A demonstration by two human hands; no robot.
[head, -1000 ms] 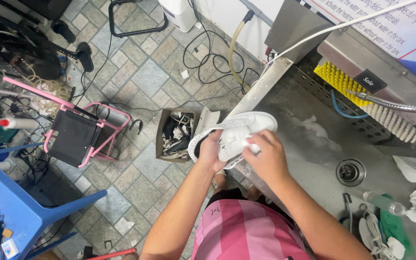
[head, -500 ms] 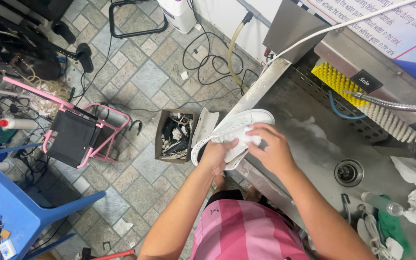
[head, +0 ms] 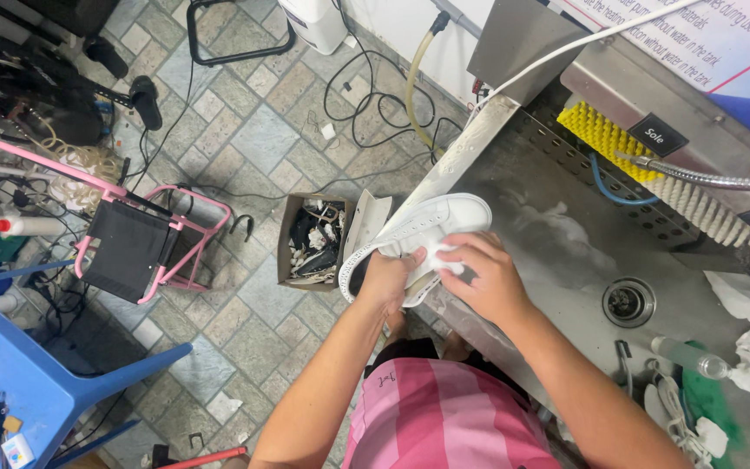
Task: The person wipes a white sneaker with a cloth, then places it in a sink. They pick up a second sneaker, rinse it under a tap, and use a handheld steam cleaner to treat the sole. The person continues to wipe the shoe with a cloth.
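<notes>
The left hand (head: 390, 280) grips a white sneaker (head: 431, 227) from underneath, holding it over the near edge of the steel sink (head: 557, 252). The right hand (head: 488, 280) presses a small white pad (head: 446, 258) against the shoe's side, fingers closed on it, so both hands meet on the shoe. At three o'clock from the hands sits the drain (head: 628, 301); at one o'clock, a yellow brush (head: 599, 133). At nine o'clock, a cardboard box (head: 310, 241) rests on the tiled floor (head: 245, 139).

shoe-cleaning workshop | steel sink (head: 557, 260) | brush rollers (head: 605, 130) | tangled cables (head: 366, 87)
</notes>
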